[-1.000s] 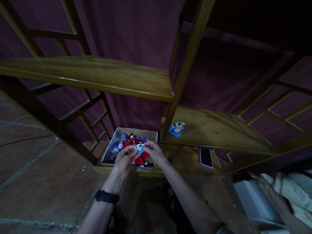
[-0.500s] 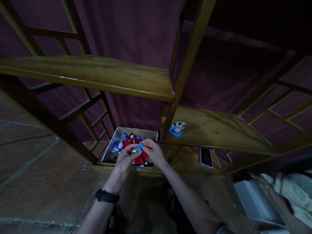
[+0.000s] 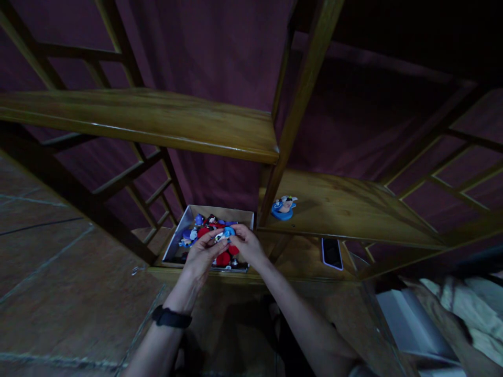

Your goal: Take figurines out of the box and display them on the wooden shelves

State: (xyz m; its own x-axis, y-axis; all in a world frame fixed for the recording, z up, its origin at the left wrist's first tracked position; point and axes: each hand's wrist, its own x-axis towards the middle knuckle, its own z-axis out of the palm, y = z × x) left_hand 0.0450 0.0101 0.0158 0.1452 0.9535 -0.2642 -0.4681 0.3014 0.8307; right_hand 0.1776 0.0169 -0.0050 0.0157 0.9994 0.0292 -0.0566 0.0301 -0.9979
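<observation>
Between both hands I hold a small blue-and-white figurine over an open cardboard box. My left hand has its fingers closed on the figurine's left side, and a dark band is on that wrist. My right hand pinches it from the right. Below lies the box, filled with several small red, purple and black figurines. Another figurine, with a round blue base, stands on the wooden shelf to the right of the box.
A phone lies on the lower board at the right. A wooden upright and an upper shelf frame the box's bay. On the floor at the lower right are a pale box and light cloth.
The figurine in my hands has turned, so more of its white part and a rounder blue part show. Both hands stay nearly in place above the box.
</observation>
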